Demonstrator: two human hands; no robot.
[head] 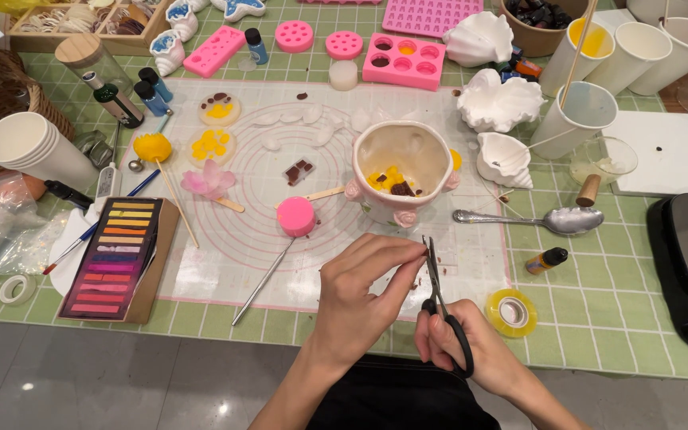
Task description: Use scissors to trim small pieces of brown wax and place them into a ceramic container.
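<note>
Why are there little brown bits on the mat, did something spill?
Yes, small dark crumbs lie scattered on the mat right below the left hand and the scissors in the right hand. They look like loose snippings. A few more brown specks sit on the white board at right. Nothing looks broken or tipped.

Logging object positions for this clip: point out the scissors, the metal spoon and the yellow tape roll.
scissors (pixel 435 275): head view, on the blades.
metal spoon (pixel 573 220): head view, on the bowl.
yellow tape roll (pixel 498 309): head view, on the ring's left edge.
</note>
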